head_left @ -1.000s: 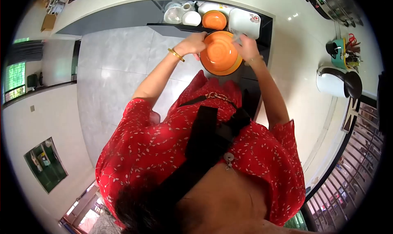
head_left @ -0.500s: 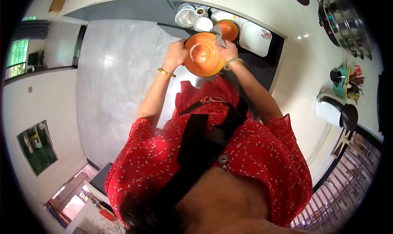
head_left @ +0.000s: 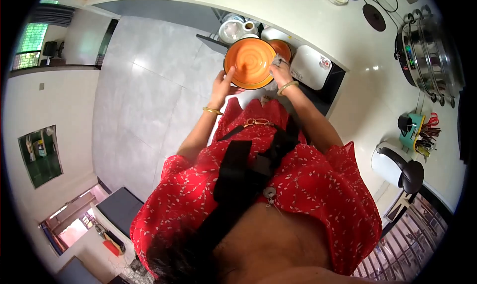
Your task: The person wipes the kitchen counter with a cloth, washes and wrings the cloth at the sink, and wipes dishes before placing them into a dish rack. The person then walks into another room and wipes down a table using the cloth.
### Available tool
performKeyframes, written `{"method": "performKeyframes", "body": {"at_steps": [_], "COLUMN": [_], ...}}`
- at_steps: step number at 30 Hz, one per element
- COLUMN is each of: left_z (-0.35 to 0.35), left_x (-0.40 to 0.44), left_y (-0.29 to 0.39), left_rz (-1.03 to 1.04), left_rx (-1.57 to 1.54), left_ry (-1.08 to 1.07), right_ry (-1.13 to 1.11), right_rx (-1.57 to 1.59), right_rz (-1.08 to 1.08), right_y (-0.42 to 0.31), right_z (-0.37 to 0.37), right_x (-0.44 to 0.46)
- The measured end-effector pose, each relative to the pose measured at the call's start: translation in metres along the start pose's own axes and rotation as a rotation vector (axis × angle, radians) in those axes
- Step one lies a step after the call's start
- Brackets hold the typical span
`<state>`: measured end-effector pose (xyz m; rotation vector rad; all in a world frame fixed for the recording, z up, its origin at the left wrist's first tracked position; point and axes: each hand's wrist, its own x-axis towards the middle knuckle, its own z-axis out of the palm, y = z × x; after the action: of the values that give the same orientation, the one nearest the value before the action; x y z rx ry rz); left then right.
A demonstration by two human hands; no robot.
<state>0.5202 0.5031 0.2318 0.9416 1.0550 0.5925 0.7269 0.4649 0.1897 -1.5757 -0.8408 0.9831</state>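
An orange bowl point(head_left: 248, 60) with a dark rim and ring pattern is held up in front of me over an open drawer, its inside facing me. My left hand point(head_left: 222, 89) grips its lower left edge, thumb over the rim and fingers beneath. At the right edge, my right hand point(head_left: 282, 74) is closed on a grey cloth point(head_left: 279, 62) pressed against the rim. Behind the held bowl, partly hidden, a second orange bowl point(head_left: 282, 48) lies in the drawer. Beside that is a white rectangular dish point(head_left: 310, 68) with a printed flower.
The drawer also holds a clear plastic-wrapped item point(head_left: 231, 32) and other white dishes. Along the right counter point(head_left: 355, 80) stand a steamer-like pot point(head_left: 430, 60), a utensil holder point(head_left: 411, 130) and a white container with a black handle point(head_left: 390, 164). Grey floor tiles point(head_left: 144, 95) extend to the left.
My left hand has slid from the bowl's left side to its lower left edge. The bowl has turned and tilted, and my view has shifted. The cloth stays in my right hand.
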Motion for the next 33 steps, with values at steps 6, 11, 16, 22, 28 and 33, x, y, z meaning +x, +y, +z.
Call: {"method": "performKeyframes", "body": {"at_steps": [6, 11, 16, 22, 28, 33], "left_z": [-0.01, -0.006, 0.02, 0.024, 0.006, 0.025], "left_x": [0.009, 0.015, -0.024, -0.003, 0.041, 0.112], "left_y": [-0.037, -0.051, -0.046, -0.053, -0.045, -0.048], "left_rz": [0.03, -0.102, -0.228, -0.177, -0.206, -0.254], "left_rx": [0.075, -0.126, -0.277, -0.22, 0.127, 0.246], "left_ry": [-0.078, -0.092, -0.286, -0.242, -0.148, -0.105], "right_ry": [0.013, -0.193, -0.375, -0.372, -0.258, 0.055], "right_rx": [-0.578, 0.411, 1.232, 1.257, -0.244, 0.339], "right_rz": [0.052, 0.309, 0.371, 0.461, 0.189, 0.466], "right_y": [0.012, 0.066, 0.002, 0.06, 0.13, 0.083], "right_z": [-0.001, -0.002, 0.006, 0.024, -0.042, -0.066], "right_x": [-0.026, -0.024, -0.037, -0.025, -0.044, -0.097]}}
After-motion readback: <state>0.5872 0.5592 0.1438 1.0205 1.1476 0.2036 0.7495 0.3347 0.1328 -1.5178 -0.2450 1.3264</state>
